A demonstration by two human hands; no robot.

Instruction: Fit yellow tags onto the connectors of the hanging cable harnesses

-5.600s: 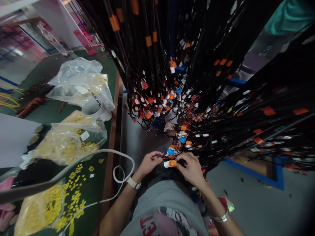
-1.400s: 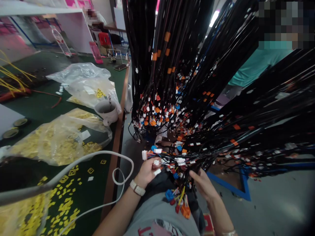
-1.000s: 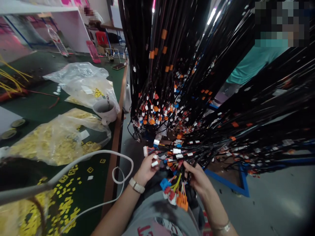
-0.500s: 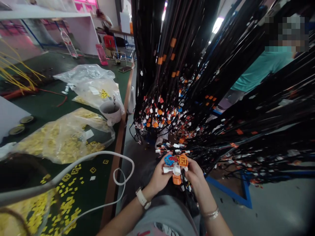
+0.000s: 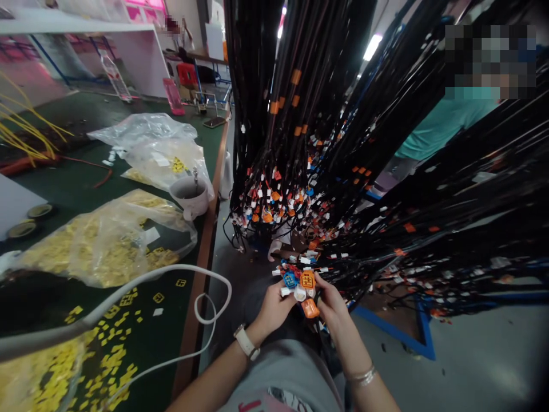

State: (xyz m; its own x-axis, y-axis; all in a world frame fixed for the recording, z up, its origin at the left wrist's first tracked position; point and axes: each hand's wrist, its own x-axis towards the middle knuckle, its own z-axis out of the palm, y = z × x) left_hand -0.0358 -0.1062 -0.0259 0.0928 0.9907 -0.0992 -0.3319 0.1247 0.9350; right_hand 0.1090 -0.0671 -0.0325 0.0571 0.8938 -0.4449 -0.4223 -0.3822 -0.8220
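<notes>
In front of my body, both hands grip a cluster of wire connectors at the end of a black cable bundle. My left hand [image 5: 277,306] is closed on the left side of the cluster, by a blue connector [image 5: 290,280] and a white connector [image 5: 299,294]. On the other side my right hand [image 5: 332,300] is closed around the part with an orange connector [image 5: 307,280], whose face points up at me. A second orange connector [image 5: 310,308] hangs below, between the hands. The fingertips are partly hidden behind the connectors.
Black wire harnesses [image 5: 295,68] hang ahead and to the right. On the green table [image 5: 163,337] at left lie a bag of yellow pieces [image 5: 98,240], loose yellow clips, a mug [image 5: 189,197] and a white hose [image 5: 128,284]. A person in a teal shirt [image 5: 441,126] stands behind the harnesses.
Both hands have shifted slightly left in view with the connectors. The orange and blue connectors have turned a little, and the lower orange one is tilted differently. The whole view has drifted slightly.
</notes>
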